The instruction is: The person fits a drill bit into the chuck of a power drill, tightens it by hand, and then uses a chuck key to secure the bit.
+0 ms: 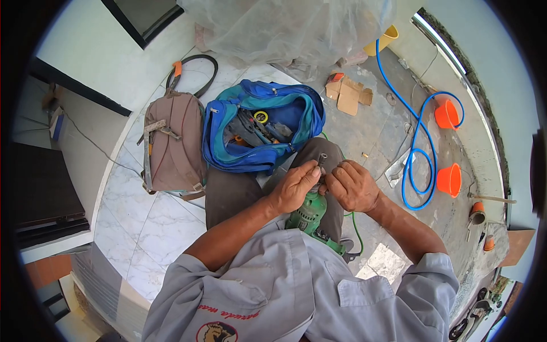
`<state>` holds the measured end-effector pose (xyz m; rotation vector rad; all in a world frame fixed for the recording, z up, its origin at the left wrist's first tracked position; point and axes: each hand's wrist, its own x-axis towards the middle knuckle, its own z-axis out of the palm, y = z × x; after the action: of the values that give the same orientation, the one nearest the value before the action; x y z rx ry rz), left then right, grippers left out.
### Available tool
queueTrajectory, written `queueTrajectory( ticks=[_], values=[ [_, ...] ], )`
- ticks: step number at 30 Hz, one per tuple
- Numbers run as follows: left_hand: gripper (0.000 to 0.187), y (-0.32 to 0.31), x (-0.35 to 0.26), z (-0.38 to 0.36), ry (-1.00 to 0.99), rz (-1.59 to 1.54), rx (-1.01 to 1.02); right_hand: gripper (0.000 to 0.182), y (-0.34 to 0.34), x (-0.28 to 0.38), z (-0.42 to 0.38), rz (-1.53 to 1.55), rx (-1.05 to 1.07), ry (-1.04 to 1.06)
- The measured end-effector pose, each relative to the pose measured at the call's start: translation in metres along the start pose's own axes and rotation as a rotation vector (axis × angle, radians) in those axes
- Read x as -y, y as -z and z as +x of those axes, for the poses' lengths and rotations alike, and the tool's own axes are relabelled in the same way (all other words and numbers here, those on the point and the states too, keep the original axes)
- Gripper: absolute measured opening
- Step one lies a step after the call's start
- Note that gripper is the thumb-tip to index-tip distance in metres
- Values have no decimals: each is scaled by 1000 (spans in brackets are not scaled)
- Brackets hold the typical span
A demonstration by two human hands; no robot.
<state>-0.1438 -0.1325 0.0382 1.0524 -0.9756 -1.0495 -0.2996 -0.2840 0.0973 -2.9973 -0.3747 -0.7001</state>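
A green power drill (310,212) rests in my lap, its front end pointing away from me. My left hand (296,185) is closed at the drill's front end, thumb and fingers pressed around a short metal bit (323,158) that stands up from the chuck. On the other side of the chuck, my right hand (351,185) has its fingers curled and pressed together; what they grip is hidden. Beyond my left hand lies an open blue bag (228,157) with tools and a yellow tape roll (261,117) inside.
A brown backpack (175,142) lies left of the blue bag. Clear plastic sheeting (273,28) hangs ahead, near torn cardboard (348,97). To the right are a coiled blue hose (420,131) and orange buckets (449,180). A green cord (359,231) runs beside my leg.
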Motion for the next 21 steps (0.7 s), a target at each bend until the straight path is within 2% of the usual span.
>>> queueTrajectory(
  ticks=[6, 7, 10, 17, 21],
  values=[
    [34, -2, -5, 1, 15, 150, -46, 27, -19, 13, -1, 7, -66, -137],
    [35, 2, -9, 0, 76, 199, -5, 25, -20, 17, 0, 30, -73, -181],
    [34, 0, -12, -4, 17, 205, -47, 22, -27, 32, 0, 91, -110, -310],
    [33, 3, -24, -17, 108, 186, -14, 18, -34, 62, 0, 229, -165, -525],
    [33, 6, -23, -18, 103, 182, -32, 17, -36, 80, 8, 353, -174, -763]
  ],
)
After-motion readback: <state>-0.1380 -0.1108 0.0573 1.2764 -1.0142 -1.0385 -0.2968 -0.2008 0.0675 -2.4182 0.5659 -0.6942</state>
